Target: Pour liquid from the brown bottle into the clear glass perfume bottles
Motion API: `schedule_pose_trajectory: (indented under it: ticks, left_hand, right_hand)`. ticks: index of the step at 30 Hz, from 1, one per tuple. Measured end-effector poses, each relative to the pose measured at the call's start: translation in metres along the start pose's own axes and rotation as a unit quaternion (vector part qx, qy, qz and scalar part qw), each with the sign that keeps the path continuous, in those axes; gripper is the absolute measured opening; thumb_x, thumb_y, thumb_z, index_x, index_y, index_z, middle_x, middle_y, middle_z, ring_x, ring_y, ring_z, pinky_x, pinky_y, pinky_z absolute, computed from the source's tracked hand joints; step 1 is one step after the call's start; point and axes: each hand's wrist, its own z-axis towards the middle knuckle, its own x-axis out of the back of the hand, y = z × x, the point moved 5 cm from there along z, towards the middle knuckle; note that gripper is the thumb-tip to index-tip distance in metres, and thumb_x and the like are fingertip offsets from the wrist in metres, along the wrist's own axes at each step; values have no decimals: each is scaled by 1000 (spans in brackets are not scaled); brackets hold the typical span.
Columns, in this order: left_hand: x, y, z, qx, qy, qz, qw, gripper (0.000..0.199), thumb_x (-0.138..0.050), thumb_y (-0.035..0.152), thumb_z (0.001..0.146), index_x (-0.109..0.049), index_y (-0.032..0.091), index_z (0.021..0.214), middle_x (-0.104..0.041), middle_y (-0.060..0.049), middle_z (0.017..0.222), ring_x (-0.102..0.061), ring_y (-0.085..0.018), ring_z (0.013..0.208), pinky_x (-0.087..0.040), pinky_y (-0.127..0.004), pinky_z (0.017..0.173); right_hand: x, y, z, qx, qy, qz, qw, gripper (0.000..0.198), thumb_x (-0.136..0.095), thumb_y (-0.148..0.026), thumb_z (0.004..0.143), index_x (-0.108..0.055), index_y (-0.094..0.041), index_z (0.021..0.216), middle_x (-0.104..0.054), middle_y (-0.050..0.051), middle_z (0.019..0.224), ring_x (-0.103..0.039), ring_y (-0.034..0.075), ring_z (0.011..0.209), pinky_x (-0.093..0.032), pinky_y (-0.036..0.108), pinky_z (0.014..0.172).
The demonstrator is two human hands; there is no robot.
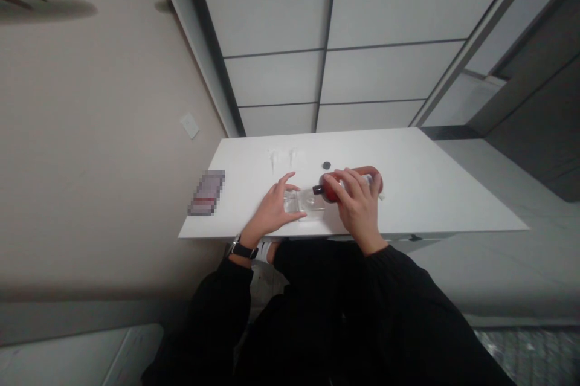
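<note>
My right hand (357, 202) is wrapped round a dark red bottle (329, 188) with a black neck and a pale label. The bottle lies tipped over, its neck pointing left at a clear glass container (312, 202) on the white table. My left hand (274, 208) curves round the left end of this container, thumb on the near side and fingers on the far side. Any liquid at the bottle's mouth is too small to make out. A round black cap (327, 165) lies just beyond the bottle.
Two small clear objects (283, 158), hard to make out, are at the back of the white table (430, 193). A blurred-out flat item (207, 194) lies at the left edge. A wall stands on the left, with white panels (281, 78) behind the table.
</note>
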Motion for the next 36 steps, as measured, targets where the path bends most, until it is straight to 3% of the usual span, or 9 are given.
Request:
schedule_pose_trajectory:
  ticks: [5, 19, 36]
  left_hand:
    - [0, -1, -1, -1, 4, -12, 1000, 109, -93, 30, 76, -22, 27, 159, -68, -12, 135, -58, -33, 138, -38, -56, 122]
    - [-3, -5, 0, 8, 9, -35, 999, 114, -94, 33, 75, -20, 26, 161, -70, -13, 131, -61, -34, 133, -44, -55, 116]
    - [-3, -6, 1, 7, 3, -32, 999, 114, -95, 31, 74, -21, 25, 160, -70, -13, 131, -63, -33, 131, -43, -53, 117]
  right_hand:
    - [2, -2, 1, 5, 8, 1, 1000, 52, -55, -3, 96, -64, -27, 142, -70, 10, 139, -58, 27, 136, -14, 59, 129]
    - [0, -1, 1, 0, 2, 1, 1000, 51, -55, -7, 100, -63, -31, 144, -70, 9, 141, -57, 27, 137, -16, 60, 128]
    - [-2, 1, 0, -5, -2, -7, 1000, 63, -55, -6, 99, -54, -37, 154, -68, 6, 144, -54, 27, 141, -11, 61, 130]
